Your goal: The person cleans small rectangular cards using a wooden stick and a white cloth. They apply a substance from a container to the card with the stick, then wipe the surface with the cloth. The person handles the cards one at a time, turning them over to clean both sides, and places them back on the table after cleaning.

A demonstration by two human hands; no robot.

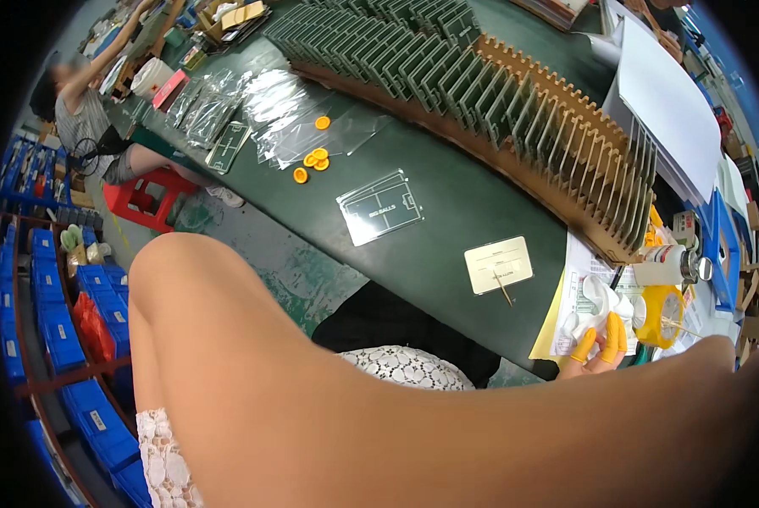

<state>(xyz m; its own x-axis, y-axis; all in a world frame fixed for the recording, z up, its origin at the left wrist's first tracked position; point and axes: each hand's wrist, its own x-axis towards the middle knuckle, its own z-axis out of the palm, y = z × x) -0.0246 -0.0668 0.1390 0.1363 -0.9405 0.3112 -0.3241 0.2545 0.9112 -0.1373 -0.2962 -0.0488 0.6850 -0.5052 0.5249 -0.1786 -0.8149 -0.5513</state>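
My left arm, bent at a raised elbow, stretches across the lower view to the right. My left hand (756, 371) lies in shadow at the right edge, its fingers hidden. Beyond that forearm, my right hand (600, 349) shows several fingers in yellow finger cots. They are bent against a white crumpled tissue (598, 296) and seem to grip it; the rest of the hand is covered. A cream card (491, 256) with a thin stick (505, 292) on it lies left of this hand. Farther left is a dark green card with white lines (364, 212).
Slotted cardboard racks (523, 165) hold several upright green cards across the table (447, 300). Orange rolled finger cots (301, 175) and clear plastic sleeves (282, 102) lie left. A bottle (661, 269) and yellow tape roll (669, 317) stand right. Another person (87, 118) sits far left.
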